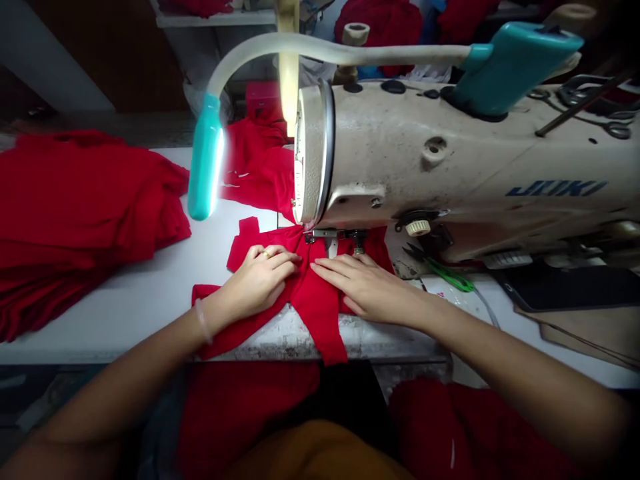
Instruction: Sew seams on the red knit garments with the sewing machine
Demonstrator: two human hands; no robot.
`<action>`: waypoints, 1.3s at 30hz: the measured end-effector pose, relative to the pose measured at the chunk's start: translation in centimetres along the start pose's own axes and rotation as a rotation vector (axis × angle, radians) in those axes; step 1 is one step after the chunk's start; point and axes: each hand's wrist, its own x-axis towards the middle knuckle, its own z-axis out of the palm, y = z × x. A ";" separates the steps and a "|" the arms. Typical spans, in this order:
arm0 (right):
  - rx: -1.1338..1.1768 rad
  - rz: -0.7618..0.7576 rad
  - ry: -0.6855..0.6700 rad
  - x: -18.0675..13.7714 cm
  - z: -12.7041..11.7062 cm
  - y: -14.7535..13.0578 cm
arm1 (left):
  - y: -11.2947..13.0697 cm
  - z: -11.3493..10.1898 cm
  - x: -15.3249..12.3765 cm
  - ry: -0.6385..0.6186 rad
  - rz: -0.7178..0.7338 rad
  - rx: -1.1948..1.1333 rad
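Observation:
Red fabric (320, 310) lies under the presser foot (309, 236) of a sewing machine (410, 153), with one strip hanging over the table's front edge. My left hand (263, 277), with a ring and a pale bracelet, is on the cloth left of the foot. Its fingers are bent and gathered on the fabric, their tips partly hidden. To the right of the foot, my right hand (367, 287) rests with straight fingers flat on the same cloth. The needle itself is too small to make out.
A tall stack of red cloth pieces (90, 213) stands on the left of the white table (150, 293). A lit teal lamp (204, 167) hangs beside the machine head. Green-handled snips (450, 273) and a dark phone (575, 287) lie at the right.

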 end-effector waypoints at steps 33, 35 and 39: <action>-0.037 0.066 -0.312 -4.2 0.5 -11.8 | 6.2 5.5 -6.3 0.203 -0.320 0.136; 0.091 -0.044 -0.545 -4.9 1.4 -12.3 | 5.8 5.2 -6.5 0.256 -0.302 0.085; 0.178 0.084 -0.538 -4.2 2.8 -13.4 | 5.8 4.0 -7.1 0.383 -0.141 0.024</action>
